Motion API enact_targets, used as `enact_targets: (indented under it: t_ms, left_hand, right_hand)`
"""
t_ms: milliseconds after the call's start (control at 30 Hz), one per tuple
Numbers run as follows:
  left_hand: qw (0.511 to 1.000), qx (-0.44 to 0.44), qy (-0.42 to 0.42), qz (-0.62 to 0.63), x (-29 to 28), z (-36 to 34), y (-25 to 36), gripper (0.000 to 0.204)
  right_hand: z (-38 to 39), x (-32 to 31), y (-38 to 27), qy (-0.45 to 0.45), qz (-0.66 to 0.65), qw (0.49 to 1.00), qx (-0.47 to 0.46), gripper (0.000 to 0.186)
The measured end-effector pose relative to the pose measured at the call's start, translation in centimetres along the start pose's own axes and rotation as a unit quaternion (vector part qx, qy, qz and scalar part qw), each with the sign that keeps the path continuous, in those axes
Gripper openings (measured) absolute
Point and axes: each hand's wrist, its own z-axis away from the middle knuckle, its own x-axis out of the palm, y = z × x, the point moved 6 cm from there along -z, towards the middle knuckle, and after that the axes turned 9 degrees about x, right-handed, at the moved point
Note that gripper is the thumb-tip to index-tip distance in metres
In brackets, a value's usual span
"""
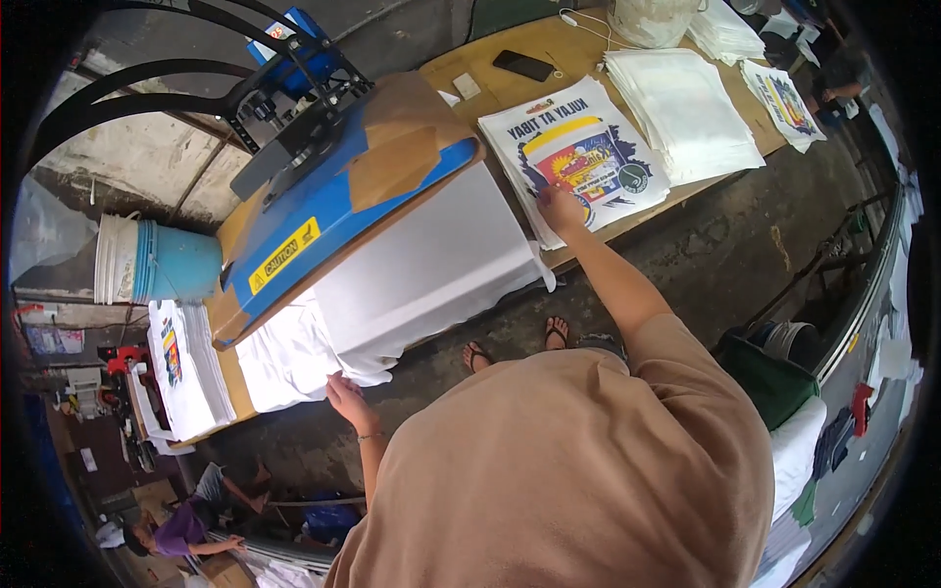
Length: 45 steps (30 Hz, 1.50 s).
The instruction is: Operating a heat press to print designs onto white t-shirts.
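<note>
My right hand (pixel 562 211) is at the near left part of a stack of printed transfer sheets (pixel 642 147), fingers closed on the lower edge of a smaller colourful sheet (pixel 588 162) with yellow, red and blue areas. My left hand (pixel 348 400) is at the near edge of a white shirt (pixel 289 353), its fingers drawn together at the cloth; whether they grip it is hard to see. The shirt spreads out from under the raised blue top plate (pixel 358 206) of a heat press. A smooth white cloth (pixel 426 265) covers the press bed and hangs over its front.
Blank white sheets (pixel 686 113) are piled right of the prints, near a phone (pixel 522 66) and a pail (pixel 649 22). Printed white shirts (pixel 186 367) are stacked at the left, below blue buckets (pixel 176 260). Another person (pixel 181 529) sits at lower left.
</note>
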Motion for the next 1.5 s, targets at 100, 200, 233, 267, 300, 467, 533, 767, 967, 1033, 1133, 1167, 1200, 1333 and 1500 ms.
enact_targets:
  t_ms: [100,200,233,267,300,467,533,767,967,1033,1133,1167,1200,1333,1500]
  left_hand:
    - [0.993,-0.059,-0.079,0.064,5.8,4.5,2.1,0.033]
    - [0.891,-0.067,-0.446,0.042,15.6,10.9,4.6,0.048]
    - [0.801,-0.149,-0.568,0.118,18.7,13.5,5.2,0.061]
    - [0.739,-0.218,-0.629,0.102,21.7,15.3,5.2,0.066]
    - [0.666,-0.274,-0.683,0.121,24.4,17.1,5.6,0.073]
    - [0.644,-0.365,-0.644,0.193,33.9,20.6,7.0,0.082]
    - [0.567,-0.360,-0.676,0.303,34.9,21.9,9.3,0.079]
    - [0.763,-0.169,-0.561,0.273,29.8,13.6,11.4,0.044]
    - [0.890,0.080,-0.370,-0.254,16.6,-0.4,8.6,0.059]
    - [0.887,0.159,-0.282,-0.329,13.0,-2.4,8.4,0.063]
    - [0.897,0.193,-0.223,-0.329,10.4,-4.5,7.6,0.066]
    - [0.899,0.184,-0.219,-0.332,10.1,-5.1,7.2,0.066]
    - [0.897,0.207,-0.213,-0.326,10.2,-5.6,7.1,0.068]
    - [0.888,0.256,-0.236,-0.301,11.3,-7.6,7.0,0.068]
    - [0.882,0.270,-0.269,-0.277,13.0,-9.4,7.2,0.054]
  right_hand:
    - [-0.1,-2.1,-1.1,-0.008,0.059,0.998,0.000,0.023]
    - [1.6,-8.5,-4.3,0.002,-0.007,0.997,-0.082,0.020]
    - [2.5,-11.5,-5.1,-0.010,-0.099,0.989,-0.108,0.019]
    - [3.7,-14.5,-6.3,-0.019,-0.198,0.969,-0.146,0.017]
    - [4.8,-18.0,-6.2,-0.013,-0.277,0.952,-0.129,0.017]
    - [12.1,-34.3,0.0,0.097,-0.467,0.879,0.024,0.018]
    - [13.9,-35.5,3.0,0.145,-0.458,0.872,0.094,0.016]
    - [14.9,-24.5,6.7,0.026,-0.439,0.887,0.140,0.011]
    - [11.9,-10.9,-1.4,-0.120,-0.372,0.916,0.090,0.020]
    - [10.7,-7.2,-4.7,-0.131,-0.291,0.946,0.054,0.028]
    - [9.3,-4.2,-8.5,-0.120,-0.173,0.978,-0.007,0.037]
    - [9.3,-3.9,-9.7,-0.086,-0.130,0.987,-0.045,0.041]
    - [9.1,-3.3,-10.6,-0.093,-0.126,0.986,-0.049,0.041]
    - [8.1,-3.0,-13.6,-0.041,-0.115,0.986,-0.116,0.042]
    - [5.5,-1.3,-15.8,-0.082,-0.010,0.975,-0.204,0.049]
